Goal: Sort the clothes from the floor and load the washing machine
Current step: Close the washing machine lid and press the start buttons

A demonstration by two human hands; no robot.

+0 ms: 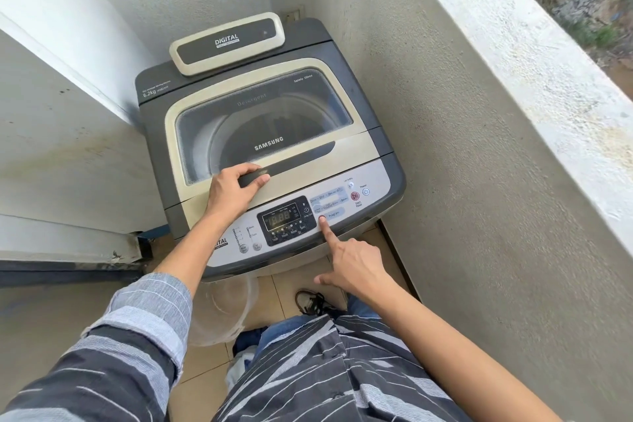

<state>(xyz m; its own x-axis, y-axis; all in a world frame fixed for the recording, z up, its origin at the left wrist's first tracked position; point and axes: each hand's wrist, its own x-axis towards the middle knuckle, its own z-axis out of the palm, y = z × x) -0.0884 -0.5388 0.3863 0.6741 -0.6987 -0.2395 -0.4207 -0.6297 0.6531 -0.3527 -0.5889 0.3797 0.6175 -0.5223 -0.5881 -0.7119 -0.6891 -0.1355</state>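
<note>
On top of the washer (274,134), the lid (260,120) is shut. Through its glass you can see the drum, and something dark seems to lie inside, but I cannot tell if it is clothes. The left hand (233,190) rests on the lid's near edge, with its fingers curled round the dark handle (291,161). The right hand (352,264) holds nothing. Its pointing finger (325,226) is straight and touches a button on the panel (298,216) at the washer's near edge; the other fingers are curled in. A clear bucket (222,312) stands on the floor (205,370) just beside the washer. No clothes show on the floor. So the sorting and loading look done, I think. Picking a wash and starting it looks like what is left.
</note>
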